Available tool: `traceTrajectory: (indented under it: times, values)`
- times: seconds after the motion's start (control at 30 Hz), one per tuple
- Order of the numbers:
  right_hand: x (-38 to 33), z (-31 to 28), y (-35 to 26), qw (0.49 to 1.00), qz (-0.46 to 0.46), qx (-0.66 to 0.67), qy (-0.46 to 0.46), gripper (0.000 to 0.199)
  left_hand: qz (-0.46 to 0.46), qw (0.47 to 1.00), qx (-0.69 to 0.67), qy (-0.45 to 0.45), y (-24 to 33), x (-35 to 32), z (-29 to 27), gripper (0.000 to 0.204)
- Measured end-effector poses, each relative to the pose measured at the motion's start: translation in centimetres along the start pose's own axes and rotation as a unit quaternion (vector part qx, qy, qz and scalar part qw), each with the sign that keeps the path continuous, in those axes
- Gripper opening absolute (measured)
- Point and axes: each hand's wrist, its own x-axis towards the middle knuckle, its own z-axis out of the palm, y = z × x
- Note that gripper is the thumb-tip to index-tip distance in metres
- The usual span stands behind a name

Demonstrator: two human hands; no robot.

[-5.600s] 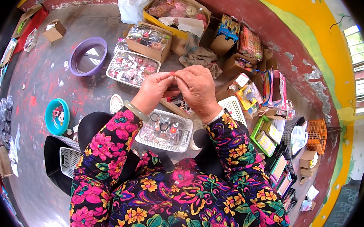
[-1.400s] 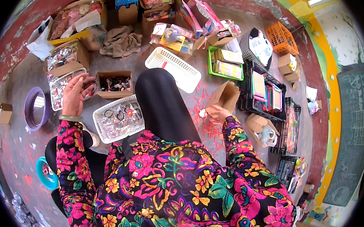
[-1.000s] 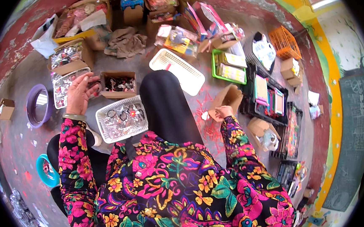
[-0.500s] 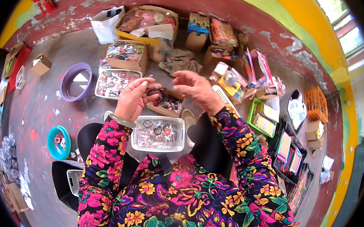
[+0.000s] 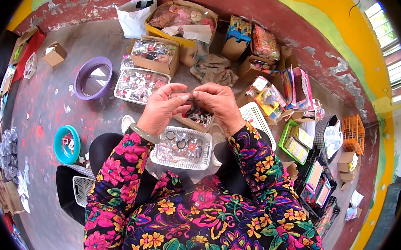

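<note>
My left hand (image 5: pixel 160 110) and my right hand (image 5: pixel 219 104) meet in front of me, fingertips pinched close together. Between them is a small dark loop, looking like a black hair tie (image 5: pixel 192 109), partly hidden by the fingers. Just below, between my knees, a white plastic basket (image 5: pixel 179 163) holds black hair ties and small clear packets. Behind my hands, a cardboard box (image 5: pixel 189 122) of small dark and coloured pieces is partly covered.
Farther off stand a white basket (image 5: pixel 129 98) of packets and a cardboard box (image 5: pixel 160 64). Leftward are a purple tub (image 5: pixel 79 80) and a teal basin (image 5: pixel 57 148). To the right are a white perforated basket (image 5: pixel 259 121), a green tray (image 5: pixel 293 154) and an orange crate (image 5: pixel 353 135).
My right hand has come left and down to meet my left hand, its fingers closing at the dark loop. The whole view has shifted slightly.
</note>
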Motion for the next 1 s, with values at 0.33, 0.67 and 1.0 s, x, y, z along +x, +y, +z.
traceTrajectory:
  times: [0.33, 0.67, 1.0]
  values:
    - [-0.7, 0.4, -0.7, 1.000, -0.023, -0.020, 0.000, 0.011, -0.041, 0.996, 0.081, 0.025, 0.7, 0.2, 0.0, 0.016]
    - [-1.3, 0.4, -0.9, 0.999, -0.047, 0.006, -0.026, 0.017, -0.074, 0.997, -0.016, -0.025, 1.2, -0.3, -0.3, 0.021]
    - [-1.4, 0.3, -1.1, 0.991, -0.097, -0.057, -0.065, 0.017, -0.094, 0.993, -0.057, -0.051, 1.8, -0.6, -1.4, 0.022]
